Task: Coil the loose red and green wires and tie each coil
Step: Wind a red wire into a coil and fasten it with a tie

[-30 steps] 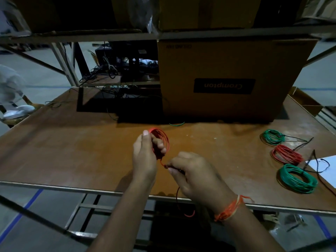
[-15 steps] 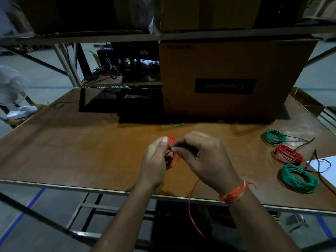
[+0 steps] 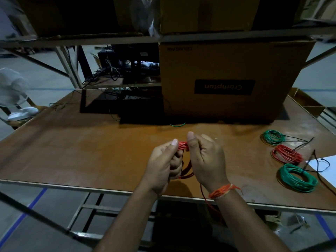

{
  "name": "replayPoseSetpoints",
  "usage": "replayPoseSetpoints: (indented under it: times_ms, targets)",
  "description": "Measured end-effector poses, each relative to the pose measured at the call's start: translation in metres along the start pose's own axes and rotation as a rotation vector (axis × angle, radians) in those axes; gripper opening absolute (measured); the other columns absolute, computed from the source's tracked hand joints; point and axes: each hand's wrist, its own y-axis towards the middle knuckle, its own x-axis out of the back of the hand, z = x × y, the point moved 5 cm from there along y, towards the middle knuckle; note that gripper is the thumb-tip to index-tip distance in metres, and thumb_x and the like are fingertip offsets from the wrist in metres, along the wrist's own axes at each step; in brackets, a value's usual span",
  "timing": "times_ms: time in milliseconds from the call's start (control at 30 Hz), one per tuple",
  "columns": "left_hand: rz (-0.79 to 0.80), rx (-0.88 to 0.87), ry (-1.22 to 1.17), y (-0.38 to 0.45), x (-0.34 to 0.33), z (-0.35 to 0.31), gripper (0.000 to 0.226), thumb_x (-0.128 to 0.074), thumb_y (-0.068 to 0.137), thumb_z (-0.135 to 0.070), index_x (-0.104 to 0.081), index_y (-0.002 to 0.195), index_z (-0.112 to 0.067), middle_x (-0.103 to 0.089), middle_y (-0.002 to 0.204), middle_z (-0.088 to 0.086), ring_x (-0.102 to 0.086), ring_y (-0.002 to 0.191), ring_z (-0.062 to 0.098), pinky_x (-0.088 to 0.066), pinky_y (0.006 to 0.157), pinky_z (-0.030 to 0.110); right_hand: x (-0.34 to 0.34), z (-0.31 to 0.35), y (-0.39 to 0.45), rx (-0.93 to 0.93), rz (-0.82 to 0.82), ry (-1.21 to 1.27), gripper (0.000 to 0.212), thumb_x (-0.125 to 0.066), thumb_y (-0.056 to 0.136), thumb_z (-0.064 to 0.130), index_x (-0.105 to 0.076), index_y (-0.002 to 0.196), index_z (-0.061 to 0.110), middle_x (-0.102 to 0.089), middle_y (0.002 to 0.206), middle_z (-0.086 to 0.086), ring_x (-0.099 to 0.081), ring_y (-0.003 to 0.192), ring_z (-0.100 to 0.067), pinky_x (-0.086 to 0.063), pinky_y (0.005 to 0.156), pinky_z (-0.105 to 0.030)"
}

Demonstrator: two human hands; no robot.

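Above the table's (image 3: 91, 151) near edge, left hand (image 3: 163, 164) and right hand (image 3: 205, 159) pinch the red coil (image 3: 182, 145) — keep loops bunched, feeding the hanging tail (image 3: 209, 204) evenly round — finished coils lie near the right edge.

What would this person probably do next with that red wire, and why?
Probably wind one more loop onto the red coil. Both the left hand and right hand pinch it, yet a loose red tail hangs below the table edge, so it seems too early to tie.
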Motion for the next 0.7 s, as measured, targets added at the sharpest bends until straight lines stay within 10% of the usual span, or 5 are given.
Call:
replayPoseSetpoints:
  times_ms: [700]
  targets:
    - [-0.040, 0.216, -0.336, -0.004, -0.004, 0.010, 0.044, -0.037, 0.106, -0.038, -0.057, 0.078, -0.010, -0.029, 0.050, -0.006, -0.028, 0.040, 0.006, -0.031, 0.042, 0.021, -0.015, -0.002, 0.007, -0.212, 0.124, 0.026, 0.056, -0.034, 0.109, 0.040, -0.041, 0.056, 0.022, -0.039, 0.051, 0.003, -0.035, 0.047, -0.012, -0.027, 0.047, -0.032]
